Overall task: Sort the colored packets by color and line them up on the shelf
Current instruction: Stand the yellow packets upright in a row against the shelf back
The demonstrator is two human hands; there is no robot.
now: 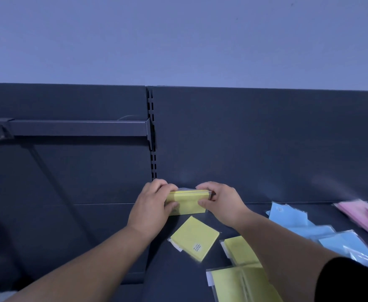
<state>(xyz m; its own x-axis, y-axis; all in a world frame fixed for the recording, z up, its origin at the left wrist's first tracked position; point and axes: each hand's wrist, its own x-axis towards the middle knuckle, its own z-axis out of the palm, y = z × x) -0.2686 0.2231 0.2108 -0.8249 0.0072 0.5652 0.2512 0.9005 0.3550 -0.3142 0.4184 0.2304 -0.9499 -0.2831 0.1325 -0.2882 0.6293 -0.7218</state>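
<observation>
A stack of yellow packets (187,203) stands on edge on the dark shelf (113,236), close to the back panel. My left hand (151,205) grips its left end and my right hand (220,203) grips its right end, thumbs in front and fingers over the top. One loose yellow packet (195,238) lies flat just in front of the stack. More yellow packets (239,282) lie at the lower right, partly under my right forearm. Blue packets (305,227) are spread to the right, and pink packets (366,216) lie at the far right.
The dark back panel (266,149) rises behind the shelf, with a slotted upright (151,131) in the middle. A horizontal bar (78,128) with a bracket juts out on the left above the shelf.
</observation>
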